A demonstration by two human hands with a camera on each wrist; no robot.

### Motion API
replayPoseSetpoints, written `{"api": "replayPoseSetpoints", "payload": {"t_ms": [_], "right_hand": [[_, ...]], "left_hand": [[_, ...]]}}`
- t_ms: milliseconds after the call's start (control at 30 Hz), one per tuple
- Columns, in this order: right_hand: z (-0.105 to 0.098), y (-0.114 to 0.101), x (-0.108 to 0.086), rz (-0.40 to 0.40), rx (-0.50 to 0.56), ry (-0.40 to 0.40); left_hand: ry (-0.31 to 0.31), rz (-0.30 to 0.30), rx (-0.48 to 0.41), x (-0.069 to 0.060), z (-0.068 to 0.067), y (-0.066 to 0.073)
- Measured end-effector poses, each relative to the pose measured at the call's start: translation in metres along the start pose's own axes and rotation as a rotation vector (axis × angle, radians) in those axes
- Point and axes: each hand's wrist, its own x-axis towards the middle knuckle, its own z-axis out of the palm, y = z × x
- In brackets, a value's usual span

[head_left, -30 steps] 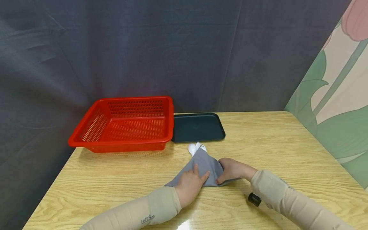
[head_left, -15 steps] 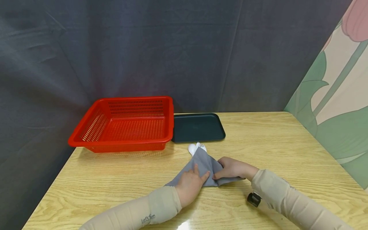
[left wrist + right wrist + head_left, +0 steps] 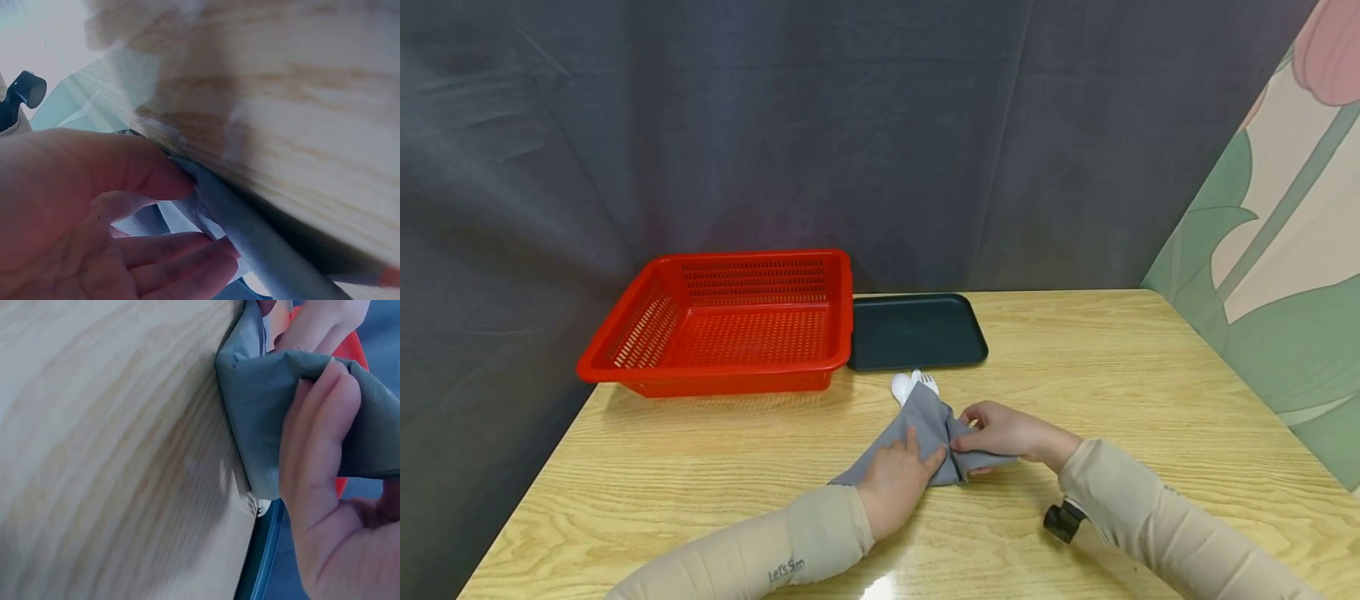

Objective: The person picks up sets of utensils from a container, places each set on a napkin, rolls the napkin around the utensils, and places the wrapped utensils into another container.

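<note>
A grey cloth napkin [image 3: 917, 425] lies folded on the table in the head view. From its far tip stick out the heads of a white spoon [image 3: 901, 387] and a white fork [image 3: 929, 382], with another white tip between them; the rest is covered by cloth. My left hand [image 3: 895, 483] rests on the napkin's near part, fingers extended and pressing it down. On the right side, my right hand [image 3: 1018, 433] pinches a flap of the cloth between thumb and fingers, lifted and folded inward. The right wrist view shows the fingers [image 3: 315, 425] against the raised napkin [image 3: 253, 412].
A red perforated basket [image 3: 730, 379] stands at the back left. Beside it, a dark green tray [image 3: 917, 333] lies flat just beyond the cutlery. A dark curtain [image 3: 820, 150] hangs behind the table [image 3: 1112, 358], and a painted wall [image 3: 1285, 275] borders the right side.
My right hand has shifted slightly up and away, raising the napkin's right flap and folding it over toward the left. The left hand has stayed in place on the cloth.
</note>
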Motion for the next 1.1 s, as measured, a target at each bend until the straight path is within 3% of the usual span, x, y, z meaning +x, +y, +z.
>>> {"api": "replayPoseSetpoints", "payload": {"t_ms": [433,700,933,1100], "right_hand": [[0.012,0.002,0.007,-0.082,0.019,0.088],[0.018,0.001,0.01,-0.185,0.006,0.051],[0.02,0.001,0.011,-0.156,0.003,0.027],[0.022,0.003,0.014,-0.129,0.073,0.005]], "left_hand": [[0.016,0.012,0.012,-0.001,0.002,0.0],[0.039,0.009,-0.001,0.0,0.003,-0.001],[0.031,0.041,0.003,0.0,0.004,-0.003],[0.099,0.046,-0.011,-0.001,0.005,-0.007]]}}
